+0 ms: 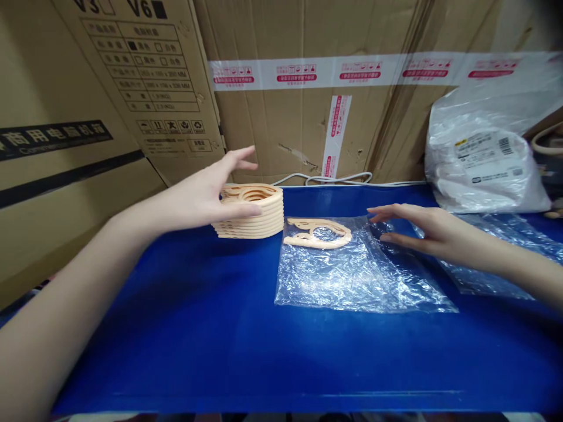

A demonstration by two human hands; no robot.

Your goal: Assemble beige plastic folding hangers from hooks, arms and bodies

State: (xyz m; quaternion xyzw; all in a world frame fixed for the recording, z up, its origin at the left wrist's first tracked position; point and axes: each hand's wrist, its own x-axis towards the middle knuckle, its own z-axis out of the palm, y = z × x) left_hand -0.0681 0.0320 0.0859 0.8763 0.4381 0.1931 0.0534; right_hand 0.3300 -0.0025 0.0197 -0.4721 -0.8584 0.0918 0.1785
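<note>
A stack of several beige plastic folding hangers (pixel 264 218) stands on the blue table at centre left. My left hand (pixel 206 196) is at its left side, thumb across the front of the top pieces and fingers spread above; whether the thumb touches them I cannot tell. To the right, a clear plastic bag (pixel 347 281) lies flat and wrinkled. One more folding hanger (pixel 329 241) lies at its upper left; whether inside or on top is unclear. Over the bag's right side hovers my right hand (pixel 422 228), thumb and fingers apart, holding nothing.
Further clear plastic bags (pixel 488 275) lie under and beyond my right forearm. A white plastic-wrapped package (pixel 481 164) sits at the back right. Cardboard boxes (pixel 281 129) wall off the back and left, with a white cable (pixel 328 178) along their foot.
</note>
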